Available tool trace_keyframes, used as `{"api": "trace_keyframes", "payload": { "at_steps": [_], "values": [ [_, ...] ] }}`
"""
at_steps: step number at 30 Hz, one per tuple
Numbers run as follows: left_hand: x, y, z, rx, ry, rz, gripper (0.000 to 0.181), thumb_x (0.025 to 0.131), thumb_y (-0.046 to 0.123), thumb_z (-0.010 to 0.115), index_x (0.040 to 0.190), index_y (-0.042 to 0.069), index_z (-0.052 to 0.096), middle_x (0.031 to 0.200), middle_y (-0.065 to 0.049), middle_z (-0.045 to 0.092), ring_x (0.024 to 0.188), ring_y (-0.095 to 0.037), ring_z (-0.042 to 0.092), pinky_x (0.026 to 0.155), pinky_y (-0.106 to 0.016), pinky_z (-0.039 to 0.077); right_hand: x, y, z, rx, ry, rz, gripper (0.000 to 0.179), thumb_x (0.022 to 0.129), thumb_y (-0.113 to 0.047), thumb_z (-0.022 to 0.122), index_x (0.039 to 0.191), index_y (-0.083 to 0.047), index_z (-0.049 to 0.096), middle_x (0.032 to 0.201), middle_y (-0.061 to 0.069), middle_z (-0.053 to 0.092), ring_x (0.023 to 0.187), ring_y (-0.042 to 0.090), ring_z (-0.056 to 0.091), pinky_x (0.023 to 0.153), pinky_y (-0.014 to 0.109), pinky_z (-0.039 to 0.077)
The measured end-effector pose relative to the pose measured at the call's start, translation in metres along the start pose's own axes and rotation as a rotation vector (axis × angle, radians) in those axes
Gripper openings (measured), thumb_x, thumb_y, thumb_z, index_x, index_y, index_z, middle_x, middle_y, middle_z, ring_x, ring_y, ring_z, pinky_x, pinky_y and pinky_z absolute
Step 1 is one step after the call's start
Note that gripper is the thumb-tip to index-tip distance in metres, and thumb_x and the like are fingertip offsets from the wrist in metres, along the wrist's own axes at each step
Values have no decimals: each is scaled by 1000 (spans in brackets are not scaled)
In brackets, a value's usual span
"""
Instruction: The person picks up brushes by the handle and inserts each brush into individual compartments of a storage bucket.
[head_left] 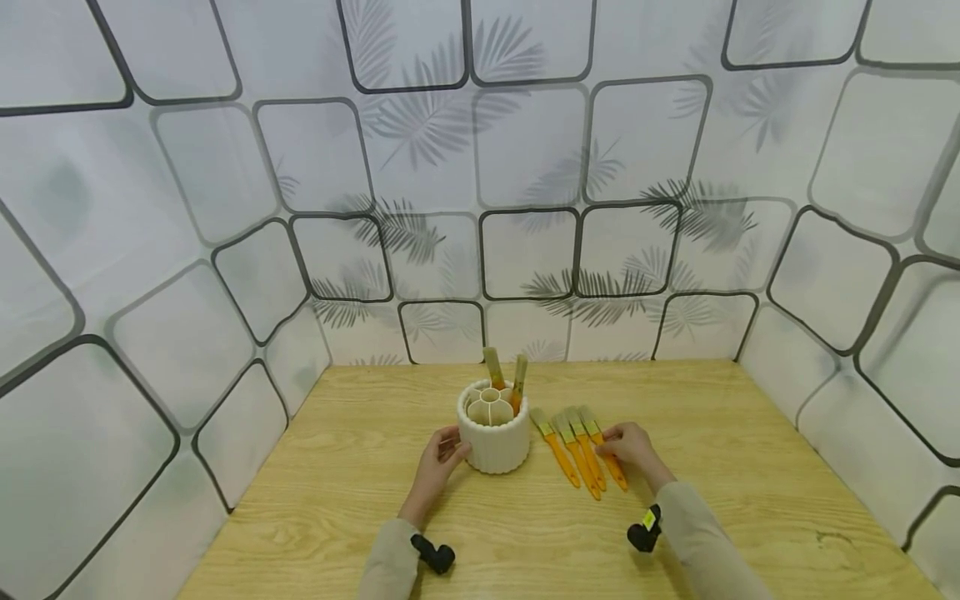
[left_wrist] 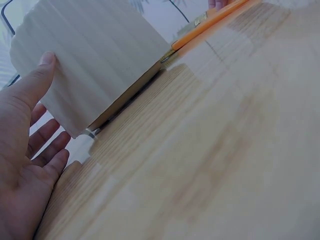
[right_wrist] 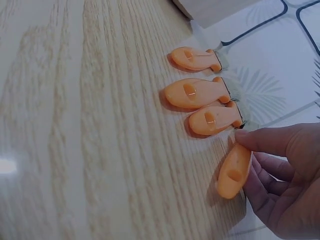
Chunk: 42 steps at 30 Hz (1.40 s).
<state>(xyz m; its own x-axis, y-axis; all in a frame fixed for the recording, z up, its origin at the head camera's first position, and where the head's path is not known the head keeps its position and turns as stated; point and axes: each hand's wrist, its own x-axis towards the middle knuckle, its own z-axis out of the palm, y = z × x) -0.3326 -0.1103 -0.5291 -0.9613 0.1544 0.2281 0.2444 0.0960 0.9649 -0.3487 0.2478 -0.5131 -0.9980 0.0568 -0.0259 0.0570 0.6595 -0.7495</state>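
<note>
A cream, ribbed round brush holder with a divided insert stands on the table, and two paintbrushes stick up from it, bristles upward. My left hand is at the holder's left side. Its thumb rests against the ribbed wall, and the other fingers are loosely spread by the edge. To the right of the holder lie several paintbrushes with orange handles, bristles pointing away from me. My right hand pinches the rightmost paintbrush by its handle between thumb and fingers.
Light wood-grain tabletop lies under everything. White patterned sheeting rises behind the table and along both sides. A black wrist camera sits on the left sleeve, another on the right.
</note>
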Motion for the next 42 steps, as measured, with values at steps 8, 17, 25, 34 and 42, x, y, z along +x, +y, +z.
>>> {"api": "trace_keyframes", "payload": {
  "at_steps": [8, 17, 25, 34, 42],
  "values": [
    [-1, 0, 1, 2, 4, -3, 44, 90, 18, 61, 128, 0, 45, 126, -19, 48, 120, -35, 45, 103, -44, 39, -1, 3, -2, 36, -15, -21, 33, 76, -7, 72, 102, 11, 61, 89, 19, 64, 75, 25, 60, 68, 40, 52],
    [0, 0, 1, -2, 10, -6, 45, 90, 19, 62, 128, 0, 45, 127, -20, 48, 119, -35, 46, 103, -44, 39, -1, 3, -1, 68, -6, -18, 33, 77, -7, 72, 102, 11, 60, 91, 19, 64, 76, 25, 60, 68, 39, 52],
    [0, -1, 1, -6, 14, -13, 46, 90, 18, 62, 128, 1, 45, 127, -19, 48, 119, -35, 46, 103, -45, 39, 0, 2, 0, 76, 1, -22, 32, 76, -7, 72, 100, 10, 60, 91, 20, 64, 79, 27, 61, 70, 40, 53],
    [1, -2, 1, -9, 15, -15, 44, 90, 18, 62, 127, 1, 46, 126, -19, 49, 120, -34, 46, 103, -43, 39, 1, 2, 2, 97, 23, -18, 30, 80, -7, 70, 102, 10, 59, 93, 21, 64, 78, 26, 61, 67, 36, 53],
    [0, -1, 1, -3, 20, -20, 44, 90, 19, 63, 127, 0, 46, 125, -19, 49, 119, -34, 46, 103, -44, 39, -1, -2, 3, 157, 35, -29, 30, 82, -5, 68, 105, 11, 58, 91, 21, 63, 70, 20, 60, 59, 32, 54]
  ]
}}
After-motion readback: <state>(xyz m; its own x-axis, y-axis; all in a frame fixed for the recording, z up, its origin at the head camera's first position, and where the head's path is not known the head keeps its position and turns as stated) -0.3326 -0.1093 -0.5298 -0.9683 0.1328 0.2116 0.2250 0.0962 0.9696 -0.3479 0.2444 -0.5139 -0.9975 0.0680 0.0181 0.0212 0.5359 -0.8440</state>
